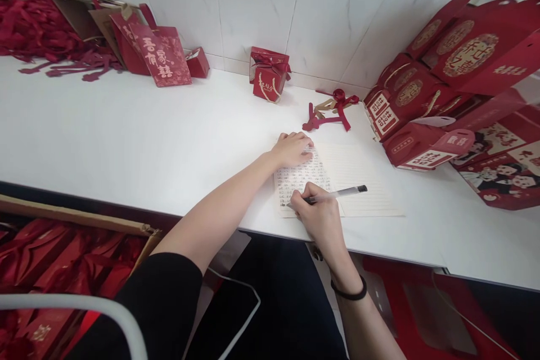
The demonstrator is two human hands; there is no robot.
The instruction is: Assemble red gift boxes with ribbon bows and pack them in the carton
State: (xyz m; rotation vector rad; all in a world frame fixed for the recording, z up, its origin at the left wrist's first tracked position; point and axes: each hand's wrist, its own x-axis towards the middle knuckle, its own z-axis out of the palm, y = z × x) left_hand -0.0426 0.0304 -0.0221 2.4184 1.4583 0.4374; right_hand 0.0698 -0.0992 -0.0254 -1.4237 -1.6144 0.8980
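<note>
- Leftmost, a red paper bag (162,56) leans on the wall behind the white desk (126,135).
- Left hand (292,149) rests flat and open on a lined sheet (363,180).
- Right hand (318,211), closed around a pen (337,193), holds its tip to the sheet.
- Red gift boxes (422,124) crowd the right.

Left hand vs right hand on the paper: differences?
The left hand lies palm down on the paper, holding nothing; the right hand grips a pen. The left hand sits at the paper's far edge, the right hand at its near edge. Only the right wrist wears a black band. Both rest on the paper.
</note>
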